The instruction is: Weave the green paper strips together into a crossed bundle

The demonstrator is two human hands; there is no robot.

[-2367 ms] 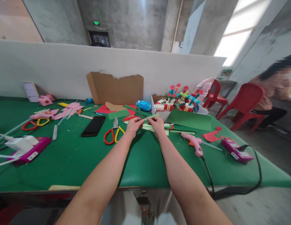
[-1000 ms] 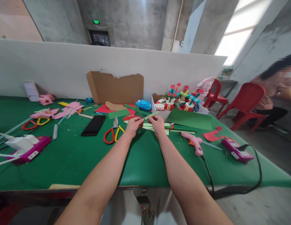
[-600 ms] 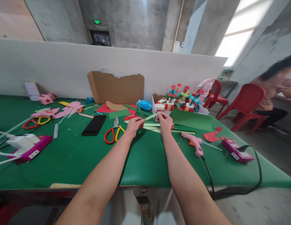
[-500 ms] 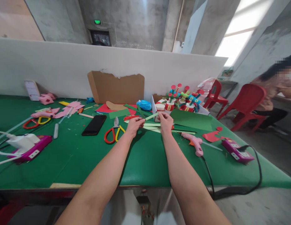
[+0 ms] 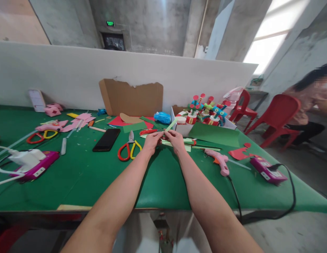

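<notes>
My left hand (image 5: pixel 152 141) and my right hand (image 5: pixel 175 139) meet above the green table (image 5: pixel 100 175), both pinched on a light green paper strip (image 5: pixel 170 125) that sticks up and to the right from between the fingers. More light green strips (image 5: pixel 188 141) lie on the table just beyond my hands. Red-and-yellow scissors (image 5: pixel 128 149) lie left of my left hand. A pink glue gun (image 5: pixel 218 161) rests right of my right hand.
A black phone (image 5: pixel 106 139), a purple power strip (image 5: pixel 37 168) and pink paper cutouts (image 5: pixel 73 123) lie at left. A white box of paper-cup figures (image 5: pixel 202 114), a dark green sheet (image 5: pixel 216 135) and torn cardboard (image 5: pixel 131 99) stand behind. A person sits on a red chair (image 5: pixel 279 116) at right.
My right hand slid out along the strip to the right, then came back beside the left hand; the strip's free end now tilts higher.
</notes>
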